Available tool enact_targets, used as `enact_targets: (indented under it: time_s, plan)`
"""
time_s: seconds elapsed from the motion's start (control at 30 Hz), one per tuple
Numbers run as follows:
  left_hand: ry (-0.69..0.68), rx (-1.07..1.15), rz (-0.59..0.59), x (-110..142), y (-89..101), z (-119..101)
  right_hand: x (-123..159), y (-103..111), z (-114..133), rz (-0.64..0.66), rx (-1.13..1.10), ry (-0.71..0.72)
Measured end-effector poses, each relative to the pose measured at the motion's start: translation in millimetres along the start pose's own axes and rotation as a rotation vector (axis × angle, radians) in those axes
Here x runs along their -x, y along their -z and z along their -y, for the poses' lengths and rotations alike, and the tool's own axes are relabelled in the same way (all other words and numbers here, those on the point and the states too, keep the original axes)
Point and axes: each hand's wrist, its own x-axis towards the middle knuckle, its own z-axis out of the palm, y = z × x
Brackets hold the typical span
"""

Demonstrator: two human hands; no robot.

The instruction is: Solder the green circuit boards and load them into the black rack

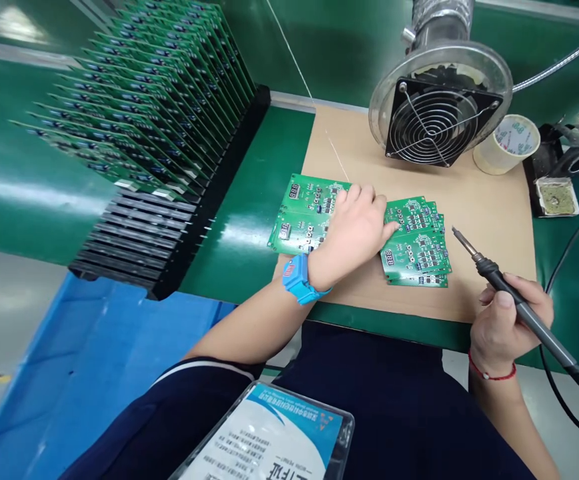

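Cardboard sheet (499, 247) lies flat beneath green circuit boards (414, 250).

At the bottom of the frame, a badge (269, 440) carries "WORK PERMIT" in small capitals beside large Chinese characters reading 工作证, cut by the frame edge; its smaller Chinese lines are too blurred to read surely. Near the centre, the display windows on the left circuit boards (302, 217) show "888", as does one on the right board stack (412, 250). Lettering on the blue wristband (295, 275) and, at upper right, inside the tape roll (492, 157) is illegible.
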Motion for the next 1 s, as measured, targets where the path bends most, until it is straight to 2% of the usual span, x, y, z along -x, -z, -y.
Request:
enact_targets:
  time_s: [0.13, 0.23, 0.4, 0.47, 0.53, 0.6, 0.67, 0.73, 0.8, 0.9, 0.97, 1.0]
  plan:
    - [0.07, 0.07, 0.065, -4.5, 7.0, -3.1, -1.2, -0.6, -0.4, -0.022, 0.001, -0.024]
    - [0.085, 0.213, 0.057, -4.4, 12.3, -4.2, -1.8, -0.7, -1.2, -0.05, 0.013, -0.046]
    - [0.037, 0.839, 0.05, -1.6, 25.8, -1.0, -0.2, 1.2, -4.6, -0.094, -0.038, -0.094]
    - [0.061, 1.043, 0.046, -2.3, 36.5, 10.4, 1.8, 2.8, -7.9, -0.09, -0.028, -0.114]
    - [0.156, 1.151, 0.002, -4.1, 48.9, 29.7, 4.0, 4.1, -12.1, -0.087, -0.03, -0.126]
    - [0.298, 1.144, -0.076, -6.7, 59.7, 53.4, 6.0, 4.4, -16.6, -0.087, -0.069, -0.135]
    - [0.435, 1.016, -0.128, -9.4, 65.0, 76.0, 7.5, 3.7, -20.5, -0.077, -0.109, -0.146]
    - [0.486, 0.894, -0.148, -11.1, 63.6, 92.6, 8.4, 2.4, -23.4, -0.061, -0.12, -0.156]
    - [0.485, 0.783, -0.179, -10.1, 58.1, 100.9, 8.9, 1.4, -25.7, -0.053, -0.117, -0.169]
    - [0.471, 0.603, -0.28, -1.0, 52.6, 98.6, 9.6, 1.4, -29.6, -0.063, -0.097, -0.191]
    - [0.395, 0.517, -0.308, 8.2, 54.0, 90.5, 10.3, 2.5, -33.6, -0.077, -0.066, -0.2]
    - [0.302, 0.482, -0.282, 12.6, 55.4, 85.6, 10.8, 3.1, -36.0, -0.084, -0.044, -0.204]
